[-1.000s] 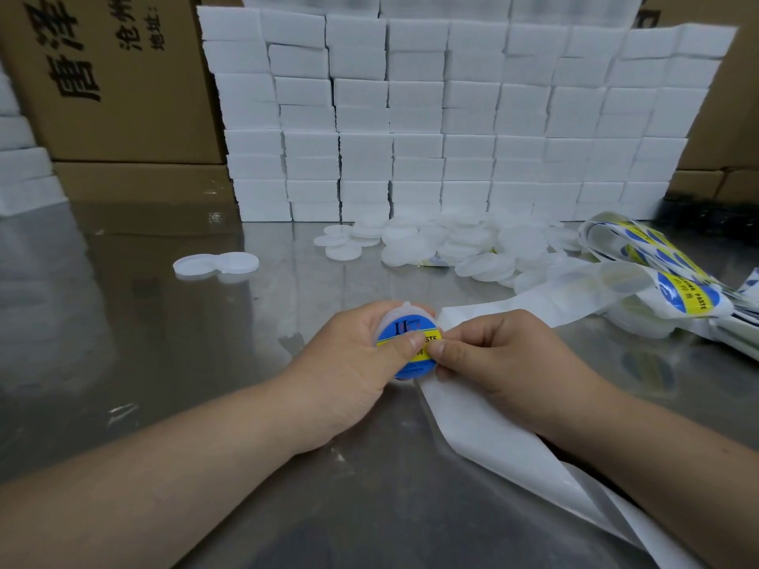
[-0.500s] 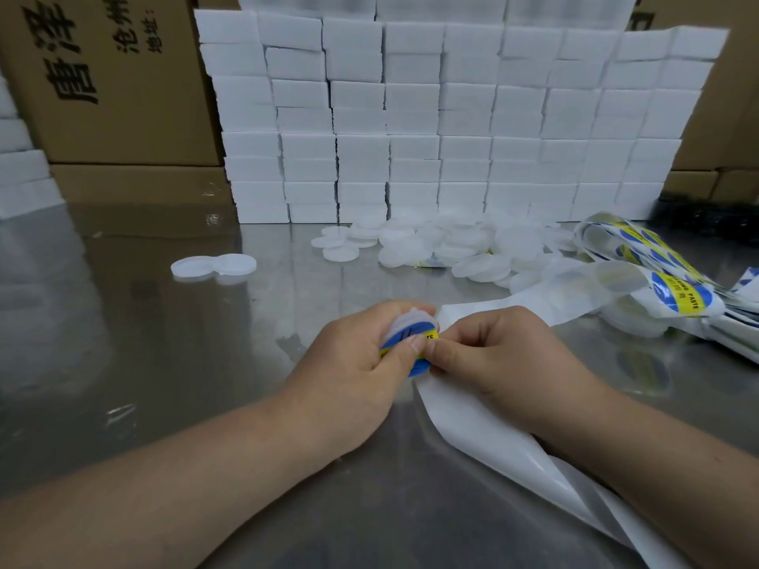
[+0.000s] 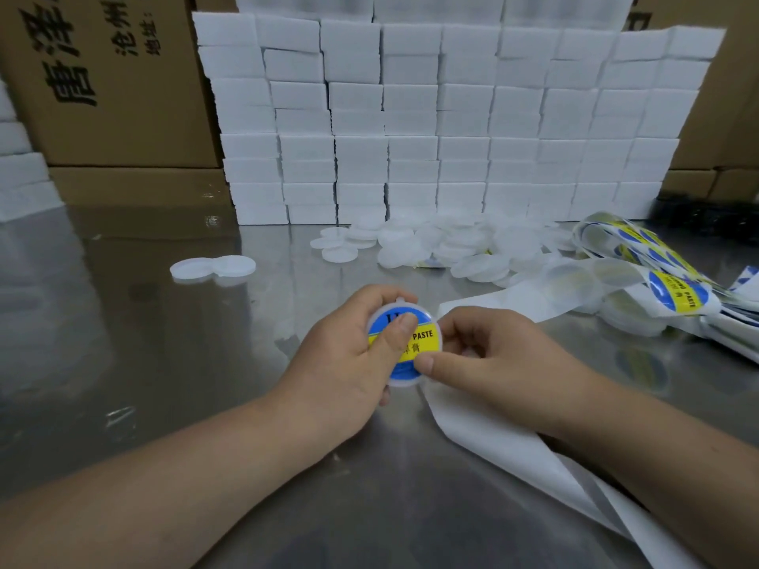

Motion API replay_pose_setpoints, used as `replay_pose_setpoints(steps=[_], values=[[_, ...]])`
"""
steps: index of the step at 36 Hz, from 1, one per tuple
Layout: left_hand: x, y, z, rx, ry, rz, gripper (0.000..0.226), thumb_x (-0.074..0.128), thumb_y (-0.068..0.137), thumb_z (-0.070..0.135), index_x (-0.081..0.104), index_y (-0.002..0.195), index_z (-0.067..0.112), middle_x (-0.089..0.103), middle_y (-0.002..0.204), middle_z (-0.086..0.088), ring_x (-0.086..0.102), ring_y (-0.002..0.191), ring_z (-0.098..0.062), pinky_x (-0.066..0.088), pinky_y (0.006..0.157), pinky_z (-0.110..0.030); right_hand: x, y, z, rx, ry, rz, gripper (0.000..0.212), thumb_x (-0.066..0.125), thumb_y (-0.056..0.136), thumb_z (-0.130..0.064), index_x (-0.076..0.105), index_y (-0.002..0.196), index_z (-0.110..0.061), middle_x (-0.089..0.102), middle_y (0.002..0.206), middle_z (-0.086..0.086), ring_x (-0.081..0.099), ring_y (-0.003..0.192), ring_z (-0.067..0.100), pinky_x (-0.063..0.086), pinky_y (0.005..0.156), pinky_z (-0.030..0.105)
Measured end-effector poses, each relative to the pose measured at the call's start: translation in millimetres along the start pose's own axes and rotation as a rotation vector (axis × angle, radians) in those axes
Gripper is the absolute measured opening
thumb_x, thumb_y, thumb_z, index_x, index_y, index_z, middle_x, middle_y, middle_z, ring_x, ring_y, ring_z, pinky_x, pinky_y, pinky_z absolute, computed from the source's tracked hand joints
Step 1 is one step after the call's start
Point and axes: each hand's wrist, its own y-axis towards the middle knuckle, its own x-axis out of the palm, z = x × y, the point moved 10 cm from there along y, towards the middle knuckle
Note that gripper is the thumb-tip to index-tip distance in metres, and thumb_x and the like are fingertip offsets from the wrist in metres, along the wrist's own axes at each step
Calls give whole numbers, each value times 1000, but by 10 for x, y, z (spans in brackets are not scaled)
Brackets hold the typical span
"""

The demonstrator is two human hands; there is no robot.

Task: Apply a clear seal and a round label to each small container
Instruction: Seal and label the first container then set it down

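Left hand (image 3: 349,363) grips small round container (image 3: 404,349), thumb pressed across blue-and-yellow round label (image 3: 410,342) on its face. Right hand (image 3: 493,363) curled at container's right edge, thumb tip touching label's lower rim; grip unclear. Container held just above steel table (image 3: 164,363). White backing strip (image 3: 513,453) runs under right hand toward near right. Label roll (image 3: 665,289) at far right. Open empty container (image 3: 213,268) left, apart. Heap of white containers (image 3: 443,244) beyond. Wall of white foam blocks (image 3: 451,117) behind; cardboard boxes (image 3: 115,76) at back left.
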Motion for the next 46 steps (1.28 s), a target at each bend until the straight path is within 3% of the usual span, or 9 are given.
replay_pose_setpoints(steps=[6, 11, 19, 25, 28, 32, 36, 40, 46], values=[[30, 2, 7, 48, 98, -36, 17, 49, 91, 30, 56, 81, 42, 59, 69, 26, 51, 54, 5, 36, 48, -7, 94, -24, -82, -81, -120, -60, 30, 59, 69, -46, 57, 65, -16, 47, 53, -13, 40, 53, 3, 33, 52, 19], [54, 8, 33, 68, 132, -56, 13, 42, 79, 44, 55, 80, 45, 62, 85, 18, 56, 72, -1, 46, 70, -19, 131, -35, -64, -85, -58, -103, 36, 62, 79, -38, 59, 73, -3, 48, 62, 0, 40, 58, 10, 34, 58, 30], [81, -4, 56, 95, 174, -64, 21, 36, 90, 51, 55, 83, 46, 62, 75, 28, 57, 75, 6, 44, 69, -10, 76, 1, -17, -57, -14, -58, 51, 47, 88, -43, 49, 40, -26, 45, 36, -16, 42, 39, 2, 30, 43, 11], [-39, 31, -32, 13, 216, 29, 25, 46, 93, 32, 65, 77, 32, 67, 75, 11, 61, 76, -7, 46, 72, -23, 9, 0, 25, -26, 45, 10, 63, 38, 65, -70, 62, 52, -14, 57, 49, -2, 45, 47, 5, 37, 51, 24], [-118, 63, -155, -76, 309, 67, 27, 47, 90, 30, 66, 72, 26, 65, 69, 11, 60, 75, -10, 45, 71, -24, -107, 11, 59, -12, 196, 94, 47, 48, 85, -47, 65, 53, -16, 62, 54, -9, 50, 52, -1, 36, 54, 13], [-9, 91, -305, -187, 472, -60, 29, 42, 91, 27, 67, 79, 26, 67, 94, 2, 57, 96, -17, 44, 88, -32, -221, 48, 90, -5, 305, 170, 22, 59, 82, -14, 64, 61, -19, 64, 61, -8, 52, 61, 3, 37, 59, 14], [117, 86, -306, -151, 691, -181, 27, 40, 91, 30, 65, 99, 24, 58, 105, 4, 46, 108, -18, 39, 93, -33, -190, 50, 63, -32, 368, 138, 39, 51, 79, 12, 62, 77, -26, 64, 74, -5, 55, 61, -2, 38, 58, 9], [113, 84, -283, -122, 758, -171, 47, 53, 82, 41, 45, 129, 38, 52, 115, 11, 46, 107, -16, 40, 93, -32, -180, 45, 122, -4, 457, 138, 39, 60, 72, -4, 63, 88, -40, 54, 69, 10, 43, 60, 19, 36, 59, 32], [57, 60, -121, -6, 573, -56, 78, 64, 77, 36, 16, 137, 50, 40, 116, 26, 35, 117, 2, 26, 92, -16, -296, 39, 212, 44, 420, 235, 41, 66, 74, -5, 54, 99, -36, 63, 83, -29, 59, 75, -7, 46, 64, 11]])
